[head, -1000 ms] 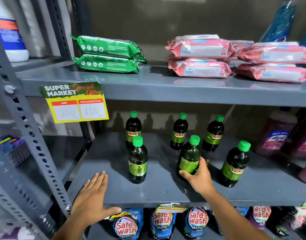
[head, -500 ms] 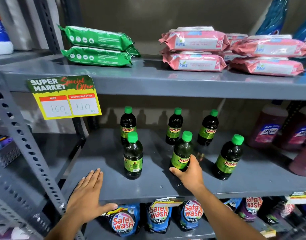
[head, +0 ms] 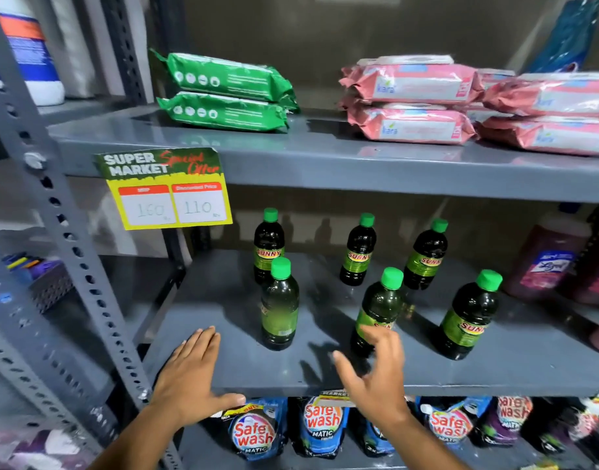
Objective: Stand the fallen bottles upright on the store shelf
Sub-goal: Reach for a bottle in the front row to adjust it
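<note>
Several dark bottles with green caps and SUNNY labels stand upright on the grey middle shelf (head: pixel 223 364). A back row holds three: left (head: pixel 268 245), middle (head: pixel 358 252), right (head: pixel 425 256). In front stand a left bottle (head: pixel 279 305), a middle bottle (head: pixel 378 308) and a right bottle (head: pixel 467 317). My right hand (head: pixel 376 371) is open with fingers spread, just in front of the middle front bottle and off it. My left hand (head: pixel 193 374) lies flat and open on the shelf's front edge, thumb over the lip.
A yellow price tag (head: pixel 165 188) hangs from the upper shelf, which holds green packs (head: pixel 223 93) and pink wipe packs (head: pixel 413 100). Pink liquid bottles (head: pixel 546 262) stand at the right. Safewash pouches (head: pixel 322 425) fill the shelf below. A perforated steel upright (head: pixel 70 239) runs at the left.
My right hand has let go of the middle front bottle and drawn back with fingers spread. The bottle stays standing. My left hand has stayed on the shelf edge.
</note>
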### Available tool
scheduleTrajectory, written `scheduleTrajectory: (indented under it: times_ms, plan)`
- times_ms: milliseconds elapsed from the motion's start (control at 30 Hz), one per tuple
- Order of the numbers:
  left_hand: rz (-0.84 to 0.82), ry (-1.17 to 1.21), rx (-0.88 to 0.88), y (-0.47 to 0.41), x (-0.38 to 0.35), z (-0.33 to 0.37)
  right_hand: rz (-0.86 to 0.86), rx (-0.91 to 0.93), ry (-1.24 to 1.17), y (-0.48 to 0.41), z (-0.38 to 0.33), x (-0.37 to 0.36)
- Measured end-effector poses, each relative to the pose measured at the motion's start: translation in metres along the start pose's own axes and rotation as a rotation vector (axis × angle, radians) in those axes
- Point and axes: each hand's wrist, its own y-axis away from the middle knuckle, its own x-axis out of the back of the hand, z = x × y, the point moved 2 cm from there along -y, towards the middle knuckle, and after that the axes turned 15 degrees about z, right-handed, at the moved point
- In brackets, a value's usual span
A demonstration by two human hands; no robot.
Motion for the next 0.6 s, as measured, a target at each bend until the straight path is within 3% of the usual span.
scheduleTrajectory:
  times_ms: [100, 200, 400, 600]
  plan:
    - [-0.024, 0.037, 0.001, -0.005, 0.004, -0.009, -0.332, -0.055, -0.141, -0.012, -0.028, -0.035]
    - [-0.003, 0.011, -0.004, -0.005, 0.000, -0.011, -0.509, -0.247, -0.202, -0.030, -0.043, -0.074]
    - [0.008, 0.000, -0.004, -0.004, -0.001, -0.007, -0.391, -0.261, -0.058, -0.032, -0.051, -0.113]
    - [-0.008, -0.014, -0.025, -0.004, -0.001, -0.008, -0.409, -0.280, -0.097, -0.020, -0.049, -0.116]
